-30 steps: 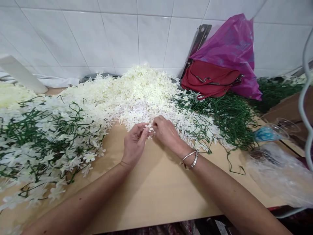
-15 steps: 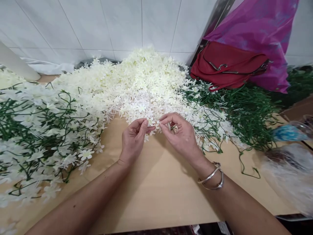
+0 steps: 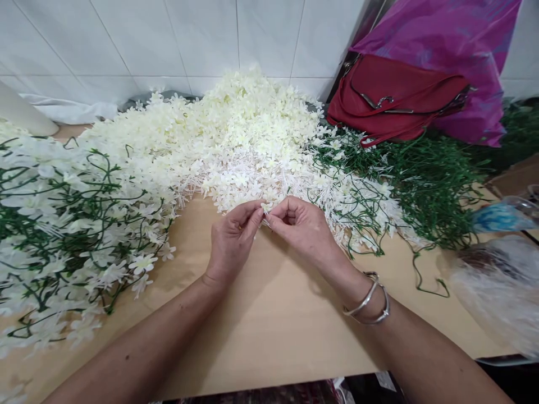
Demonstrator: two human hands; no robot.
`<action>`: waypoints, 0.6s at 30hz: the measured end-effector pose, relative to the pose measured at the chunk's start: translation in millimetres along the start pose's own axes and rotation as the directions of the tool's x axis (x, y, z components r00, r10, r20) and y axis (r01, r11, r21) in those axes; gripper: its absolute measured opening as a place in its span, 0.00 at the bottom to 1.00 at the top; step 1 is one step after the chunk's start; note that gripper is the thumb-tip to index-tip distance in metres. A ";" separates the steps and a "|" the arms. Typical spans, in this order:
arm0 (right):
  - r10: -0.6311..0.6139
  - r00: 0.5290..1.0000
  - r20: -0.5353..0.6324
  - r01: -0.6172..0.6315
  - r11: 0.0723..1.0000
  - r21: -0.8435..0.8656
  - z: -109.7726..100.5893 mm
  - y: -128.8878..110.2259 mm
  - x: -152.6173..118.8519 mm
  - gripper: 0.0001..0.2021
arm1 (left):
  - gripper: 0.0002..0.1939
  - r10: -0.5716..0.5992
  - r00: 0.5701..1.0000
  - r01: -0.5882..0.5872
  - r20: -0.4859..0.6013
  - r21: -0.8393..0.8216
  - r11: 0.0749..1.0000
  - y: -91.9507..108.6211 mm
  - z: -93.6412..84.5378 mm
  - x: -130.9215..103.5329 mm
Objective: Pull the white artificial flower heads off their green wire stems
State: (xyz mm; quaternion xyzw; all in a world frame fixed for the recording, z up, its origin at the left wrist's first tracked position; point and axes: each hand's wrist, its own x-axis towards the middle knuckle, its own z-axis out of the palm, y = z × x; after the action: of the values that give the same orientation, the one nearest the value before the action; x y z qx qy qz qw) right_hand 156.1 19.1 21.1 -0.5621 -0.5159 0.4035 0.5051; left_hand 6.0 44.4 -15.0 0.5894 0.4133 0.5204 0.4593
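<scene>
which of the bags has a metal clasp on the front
The red handbag, in front of the purple plastic bag. A silvery clasp shows on its front; neither the purple bag nor the clear plastic bag shows one.

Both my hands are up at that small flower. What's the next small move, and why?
I'd probably hold the left hand steady and ease the right hand's fingertips slightly back. Both hands' fingertips crowd the small white flower, hiding what the right ones grip, so a little clearance should show it. Bare table lies nearer you, below the hands.
</scene>
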 end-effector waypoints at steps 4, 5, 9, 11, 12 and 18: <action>0.087 0.995 0.042 -0.091 0.990 0.109 -2.1 -0.1 1.5 0.09 | 0.12 0.005 1.000 -0.005 0.016 0.013 1.000 1.0 -0.3 -2.9; 0.099 0.994 0.049 -0.105 0.986 0.133 -2.4 0.2 1.8 0.09 | 0.12 0.003 1.000 -0.003 0.020 -0.001 1.000 1.8 0.0 -3.5; 0.121 0.992 0.047 -0.128 0.971 0.201 -0.6 0.1 1.6 0.10 | 0.10 0.032 0.999 -0.032 -0.008 0.017 0.999 3.7 1.4 -4.9; 0.122 0.992 0.040 -0.128 0.968 0.217 1.2 -1.0 0.8 0.11 | 0.09 0.066 0.998 -0.065 -0.009 0.056 0.996 3.0 1.4 -5.4; 0.121 0.992 0.037 -0.126 0.968 0.218 1.8 -1.6 0.3 0.11 | 0.09 0.086 0.996 -0.086 -0.001 0.077 0.993 2.5 1.2 -5.6; 0.028 0.999 -0.036 -0.024 0.993 0.113 1.2 0.9 0.5 0.09 | 0.06 0.132 0.991 -0.131 0.002 0.109 0.985 4.8 0.6 -5.6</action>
State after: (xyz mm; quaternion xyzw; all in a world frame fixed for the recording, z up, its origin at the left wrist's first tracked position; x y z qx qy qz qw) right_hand 155.2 19.9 20.0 -0.5469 -0.4754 0.4279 0.5402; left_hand 6.0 37.8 -11.7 0.6384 0.4024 0.5277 0.3900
